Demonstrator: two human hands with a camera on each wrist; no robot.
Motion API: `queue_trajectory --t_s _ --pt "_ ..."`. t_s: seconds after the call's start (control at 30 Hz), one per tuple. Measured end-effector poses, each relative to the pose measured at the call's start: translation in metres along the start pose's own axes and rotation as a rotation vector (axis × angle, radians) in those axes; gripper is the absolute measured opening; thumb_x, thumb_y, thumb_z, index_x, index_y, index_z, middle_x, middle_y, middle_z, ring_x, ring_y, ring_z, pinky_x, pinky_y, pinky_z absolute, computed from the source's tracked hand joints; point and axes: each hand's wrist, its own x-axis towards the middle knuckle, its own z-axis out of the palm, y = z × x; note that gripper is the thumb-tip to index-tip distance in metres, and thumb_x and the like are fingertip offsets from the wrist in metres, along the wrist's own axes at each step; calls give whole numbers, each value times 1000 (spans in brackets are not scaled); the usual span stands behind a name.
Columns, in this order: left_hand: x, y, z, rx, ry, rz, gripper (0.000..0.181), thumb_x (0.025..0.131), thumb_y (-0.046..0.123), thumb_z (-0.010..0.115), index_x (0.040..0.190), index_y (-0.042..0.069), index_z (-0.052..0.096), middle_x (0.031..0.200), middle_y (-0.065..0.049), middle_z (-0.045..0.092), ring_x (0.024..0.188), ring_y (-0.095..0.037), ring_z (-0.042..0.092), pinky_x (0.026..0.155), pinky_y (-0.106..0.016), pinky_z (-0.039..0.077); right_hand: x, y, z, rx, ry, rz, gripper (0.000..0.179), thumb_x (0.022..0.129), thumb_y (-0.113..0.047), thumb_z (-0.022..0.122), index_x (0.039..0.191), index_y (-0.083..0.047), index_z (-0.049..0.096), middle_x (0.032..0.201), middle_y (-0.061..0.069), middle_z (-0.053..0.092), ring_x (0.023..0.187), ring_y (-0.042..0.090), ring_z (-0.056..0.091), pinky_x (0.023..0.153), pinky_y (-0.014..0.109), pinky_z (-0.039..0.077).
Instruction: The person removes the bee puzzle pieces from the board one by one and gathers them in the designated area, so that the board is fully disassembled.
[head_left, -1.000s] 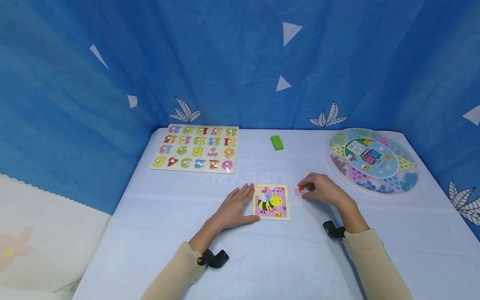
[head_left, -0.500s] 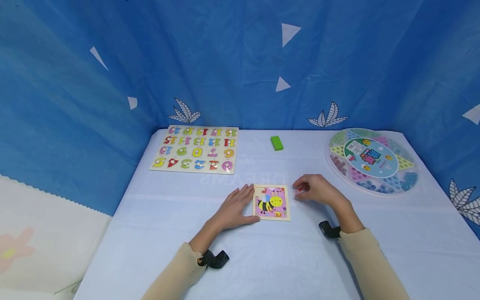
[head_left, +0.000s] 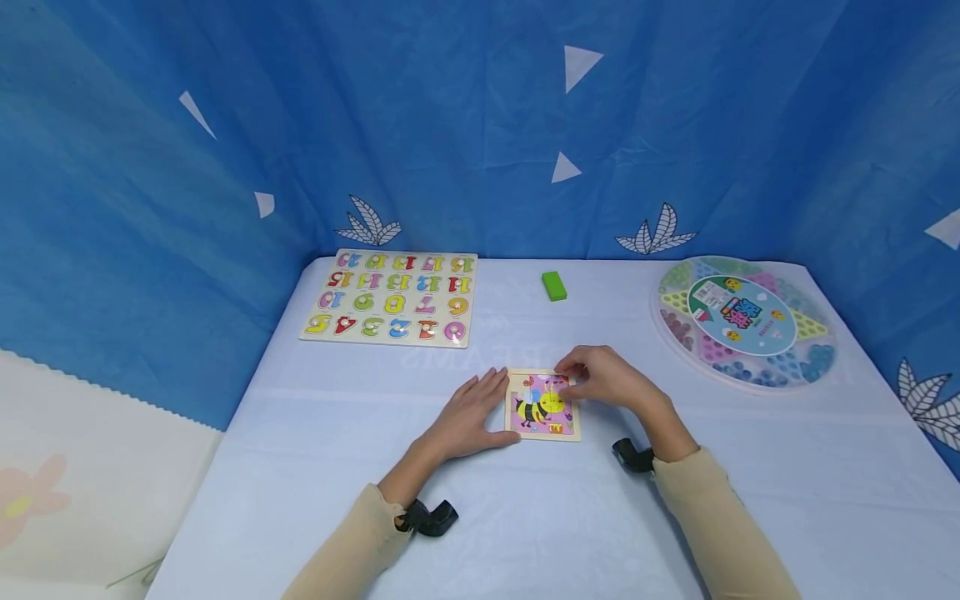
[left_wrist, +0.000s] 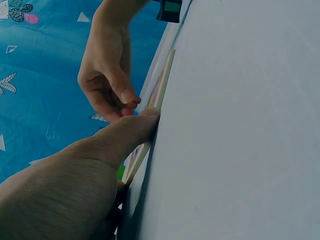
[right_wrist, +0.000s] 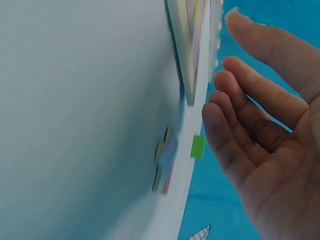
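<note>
A small square wooden bee jigsaw puzzle (head_left: 534, 421) lies mid-table, its pink and yellow picture set in a pale frame. My left hand (head_left: 468, 419) rests along its left side with fingers fairly straight; the thumb touches the near left corner and the fingertips reach the far left one. Over the puzzle's far right corner hovers my right hand (head_left: 618, 379). In the right wrist view its thumb and fingers stand apart with nothing between them. A loose puzzle piece (right_wrist: 165, 162) shows on the table there, blurred, beyond the frame's corner; in the head view it is hidden beneath the hand.
A number puzzle board (head_left: 390, 297) with colourful numerals lies at the far left. A green block (head_left: 554, 286) sits at the back centre. The round clear bead case (head_left: 746, 325) occupies the far right. Blue patterned cloth (head_left: 480, 125) hangs behind the table.
My right hand has moved left from beside the puzzle to over its far right corner. The pink piece earlier at its fingertips is no longer visible in the head view. The left hand stays put.
</note>
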Motion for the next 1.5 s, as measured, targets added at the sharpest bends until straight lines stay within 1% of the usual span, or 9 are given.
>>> queue_trajectory --t_s 0.13,0.33,0.5,0.83,1.0,1.17,1.3,1.5 --pt "0 0 0 -1 0 -6 93 87 58 62 155 8 23 164 -2 16 153 -18 11 125 -41 12 6 -7 5 -2 -18 -22 36 78 -22 82 110 -9 72 96 1 67 85 16 55 76 26 51" --pt "0 0 0 -14 1 -4 93 87 58 62 155 9 22 165 -2 17 153 -18 11 125 -41 12 13 -12 12 -15 -41 -32 36 79 -23 81 110 -9 72 97 0 67 84 14 55 76 24 52" --pt "0 0 0 -21 3 -4 94 87 59 62 156 9 22 165 -2 17 153 -18 11 125 -42 12 14 -15 13 -51 -47 -33 37 79 -25 81 111 -9 72 98 0 67 85 14 55 78 26 52" --pt "1 -2 1 -13 -1 -6 94 87 59 62 155 10 22 165 -1 16 153 -17 10 126 -41 11 16 -16 16 -110 -65 -40 33 80 -25 81 108 -11 73 98 0 65 87 13 55 82 28 55" --pt "1 -2 1 -11 -1 -6 94 87 60 61 155 9 22 165 -1 16 153 -17 10 126 -41 11 16 -18 17 -138 -58 -34 32 80 -26 81 108 -11 74 99 0 65 88 13 55 84 30 55" --pt "1 -3 0 2 7 -8 94 87 60 60 155 9 21 165 -2 15 153 -18 10 126 -41 11 17 -23 17 -181 -33 -54 31 80 -26 81 107 -11 75 98 -1 65 87 13 56 85 32 55" --pt "1 -2 -1 -8 10 -6 94 87 59 61 155 9 22 165 -2 16 153 -18 11 125 -41 12 16 -24 17 -170 -32 -48 31 80 -25 81 106 -11 75 97 0 65 86 13 56 84 30 55" --pt "1 -1 2 -12 4 -6 94 87 58 62 156 10 21 165 -1 16 154 -17 10 126 -41 11 19 -16 18 -87 -49 -14 30 77 -24 83 103 -12 72 92 -1 63 84 14 54 76 25 51"
